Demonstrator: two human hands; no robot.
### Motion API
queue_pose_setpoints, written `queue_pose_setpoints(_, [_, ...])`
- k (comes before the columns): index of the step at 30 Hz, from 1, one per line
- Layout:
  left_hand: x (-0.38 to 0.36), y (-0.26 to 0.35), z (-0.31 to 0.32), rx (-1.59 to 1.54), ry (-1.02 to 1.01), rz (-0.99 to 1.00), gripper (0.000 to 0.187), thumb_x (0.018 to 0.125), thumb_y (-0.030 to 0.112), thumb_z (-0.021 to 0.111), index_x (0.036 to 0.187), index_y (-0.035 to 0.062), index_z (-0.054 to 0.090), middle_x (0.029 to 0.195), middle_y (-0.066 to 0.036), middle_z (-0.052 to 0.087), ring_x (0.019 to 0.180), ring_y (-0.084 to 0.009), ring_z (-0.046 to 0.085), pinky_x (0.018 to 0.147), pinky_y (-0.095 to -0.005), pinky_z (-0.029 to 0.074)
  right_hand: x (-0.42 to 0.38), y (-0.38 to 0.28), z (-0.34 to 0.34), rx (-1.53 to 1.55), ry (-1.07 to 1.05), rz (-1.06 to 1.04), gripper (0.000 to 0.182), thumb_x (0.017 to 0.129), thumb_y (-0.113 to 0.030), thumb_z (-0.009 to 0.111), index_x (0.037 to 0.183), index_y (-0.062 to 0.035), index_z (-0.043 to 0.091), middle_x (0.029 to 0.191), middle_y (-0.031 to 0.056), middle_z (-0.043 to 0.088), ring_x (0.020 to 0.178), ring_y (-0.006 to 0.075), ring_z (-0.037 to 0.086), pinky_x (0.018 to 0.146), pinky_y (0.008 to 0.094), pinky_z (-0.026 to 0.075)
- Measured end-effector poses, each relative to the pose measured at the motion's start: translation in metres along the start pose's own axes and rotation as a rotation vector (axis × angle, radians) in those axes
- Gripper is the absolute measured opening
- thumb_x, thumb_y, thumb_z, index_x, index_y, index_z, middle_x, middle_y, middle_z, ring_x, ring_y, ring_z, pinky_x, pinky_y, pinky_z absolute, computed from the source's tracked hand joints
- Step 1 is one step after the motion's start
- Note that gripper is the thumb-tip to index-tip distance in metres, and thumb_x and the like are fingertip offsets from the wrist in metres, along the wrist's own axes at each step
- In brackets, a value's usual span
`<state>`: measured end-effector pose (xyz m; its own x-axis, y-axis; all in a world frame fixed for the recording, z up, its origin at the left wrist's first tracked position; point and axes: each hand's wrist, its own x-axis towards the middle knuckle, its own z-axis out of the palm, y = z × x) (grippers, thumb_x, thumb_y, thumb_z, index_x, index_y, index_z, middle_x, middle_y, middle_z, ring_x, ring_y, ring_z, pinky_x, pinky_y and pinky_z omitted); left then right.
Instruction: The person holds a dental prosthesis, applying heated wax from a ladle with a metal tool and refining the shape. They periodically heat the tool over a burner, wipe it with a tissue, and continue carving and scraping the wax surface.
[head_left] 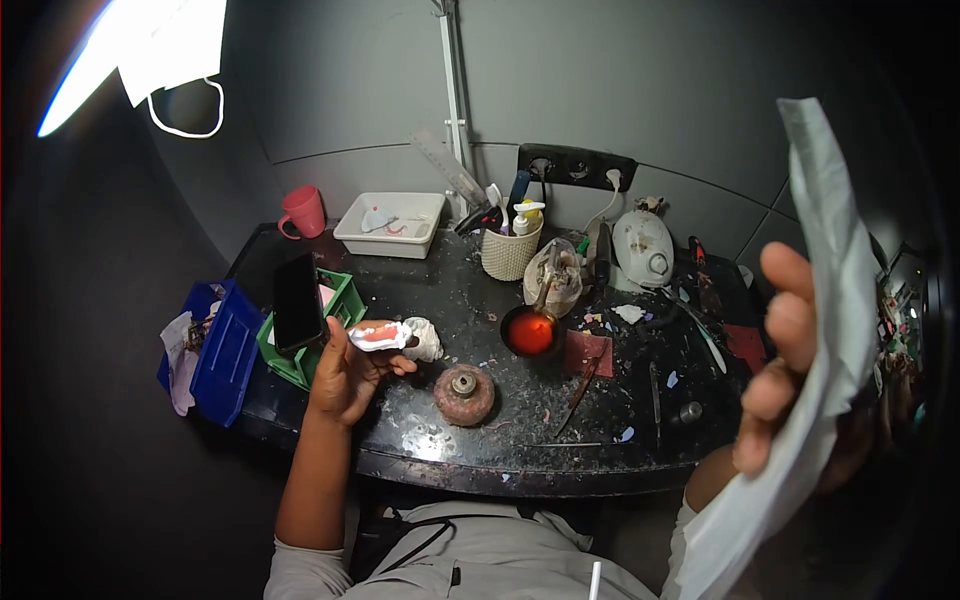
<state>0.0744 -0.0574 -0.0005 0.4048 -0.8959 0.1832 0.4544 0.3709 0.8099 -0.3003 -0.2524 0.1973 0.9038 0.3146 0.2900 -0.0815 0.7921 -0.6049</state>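
Left hand (350,375): fingers curled, pinching pink-and-white dental cast (380,336) above counter (500,450) edge.
Right hand (785,365): raised, fingers closed on white paper sheet (820,330).
Landmark: red-filled bowl (530,330), mid-counter.
Burner (464,392): just left-front of bowl.
Green bin (345,300), phone (297,300): far left of bowl.
Room: grey wall (350,100) behind.
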Motion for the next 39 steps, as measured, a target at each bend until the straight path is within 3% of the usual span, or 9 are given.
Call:
queue_pose_setpoints(2, [0.000, 0.000, 0.000, 0.016, -0.011, 0.008, 0.076, 0.100, 0.064, 0.027, 0.120, -0.0018, 0.059, 0.103, -0.019, 0.069, 0.088, -0.0304, 0.071, 0.078, -0.0363, 0.054, 0.027, 0.037, -0.004, -0.890, 0.654, -0.777, 0.068, 0.091, -0.019, 0.059, 0.147, 0.0075, 0.032, 0.140, 0.0307, 0.047, 0.128, 0.0394, 0.052, 0.108, 0.0507, 0.045])
queue_pose_setpoints(4, [0.000, 0.001, 0.002, 0.009, -0.009, 0.001, 0.076, 0.100, 0.064, 0.028, 0.120, -0.0017, 0.059, 0.103, -0.019, 0.070, 0.088, -0.0305, 0.071, 0.078, -0.0364, 0.054, 0.028, 0.041, -0.015, -0.747, 0.782, -0.722, 0.069, 0.077, -0.009, 0.066, 0.134, 0.0188, 0.038, 0.124, 0.0310, 0.059, 0.115, 0.0355, 0.062, 0.099, 0.0455, 0.053])
queue_pose_setpoints(5, [0.000, 0.000, 0.003, 0.008, -0.010, -0.004, 0.076, 0.100, 0.064, 0.028, 0.120, -0.0017, 0.060, 0.104, -0.019, 0.070, 0.088, -0.0305, 0.071, 0.078, -0.0365, 0.054, 0.033, 0.048, -0.017, -0.671, 0.797, -0.755, 0.061, 0.072, -0.003, 0.062, 0.127, 0.0200, 0.049, 0.114, 0.0252, 0.066, 0.103, 0.0278, 0.067, 0.098, 0.0339, 0.048])
queue_pose_setpoints(8, [0.001, -0.001, 0.001, 0.016, -0.019, -0.007, 0.075, 0.100, 0.064, 0.028, 0.119, -0.0017, 0.060, 0.104, -0.019, 0.070, 0.088, -0.0308, 0.071, 0.078, -0.0367, 0.054, 0.029, 0.055, -0.016, -0.678, 0.831, -0.602, 0.059, 0.070, -0.003, 0.067, 0.123, 0.0192, 0.053, 0.109, 0.0220, 0.068, 0.102, 0.0240, 0.067, 0.096, 0.0310, 0.048])
queue_pose_setpoints(13, [0.002, 0.000, 0.004, 0.032, -0.001, -0.016, 0.077, 0.100, 0.065, 0.028, 0.118, -0.0020, 0.061, 0.105, -0.019, 0.069, 0.088, -0.0310, 0.070, 0.078, -0.0368, 0.053, 0.032, 0.064, -0.008, -0.663, 0.888, -0.569, 0.048, 0.069, -0.003, 0.070, 0.111, 0.0170, 0.060, 0.101, 0.0183, 0.070, 0.093, 0.0212, 0.069, 0.088, 0.0291, 0.051])
queue_pose_setpoints(26, [0.002, 0.001, 0.002, 0.021, -0.022, -0.014, 0.077, 0.099, 0.065, 0.028, 0.118, -0.0020, 0.061, 0.105, -0.019, 0.069, 0.089, -0.0311, 0.070, 0.079, -0.0365, 0.052, 0.030, 0.056, -0.017, -0.655, 0.799, -0.495, 0.050, 0.075, -0.008, 0.067, 0.117, 0.0178, 0.057, 0.104, 0.0178, 0.069, 0.095, 0.0206, 0.067, 0.092, 0.0309, 0.048])
queue_pose_setpoints(32, [0.000, 0.000, -0.001, 0.018, 0.002, -0.009, 0.080, 0.098, 0.067, 0.027, 0.120, -0.0014, 0.061, 0.106, -0.021, 0.069, 0.087, -0.0322, 0.070, 0.079, -0.0375, 0.054, -0.018, -0.033, -0.104, -1.562, 1.348, -1.061, 0.028, 0.096, -0.003, 0.057, 0.121, 0.0076, 0.061, 0.105, 0.0118, 0.069, 0.094, 0.0123, 0.065, 0.082, 0.0212, 0.047])
queue_pose_setpoints(37, [0.000, -0.001, 0.004, 0.297, 0.033, 0.068, 0.081, 0.091, 0.069, 0.046, 0.123, -0.0042, 0.059, 0.107, -0.018, 0.069, 0.090, -0.0273, 0.070, 0.080, -0.0343, 0.052, -0.105, -0.076, -0.177, -1.888, 1.742, -0.609, 0.027, 0.094, -0.002, 0.057, 0.117, 0.0103, 0.062, 0.106, 0.0195, 0.071, 0.099, 0.0236, 0.069, 0.088, 0.0313, 0.050])
queue_pose_setpoints(39, [-0.001, -0.003, 0.011, 0.430, 0.041, 0.106, 0.089, 0.079, 0.067, 0.067, 0.126, -0.0072, 0.056, 0.111, -0.015, 0.068, 0.094, -0.0236, 0.069, 0.083, -0.0329, 0.052, -0.127, -0.071, -0.197, -2.192, 1.918, -0.054, 0.028, 0.088, -0.004, 0.061, 0.111, 0.0097, 0.066, 0.109, 0.0260, 0.069, 0.104, 0.0346, 0.068, 0.090, 0.0376, 0.051])
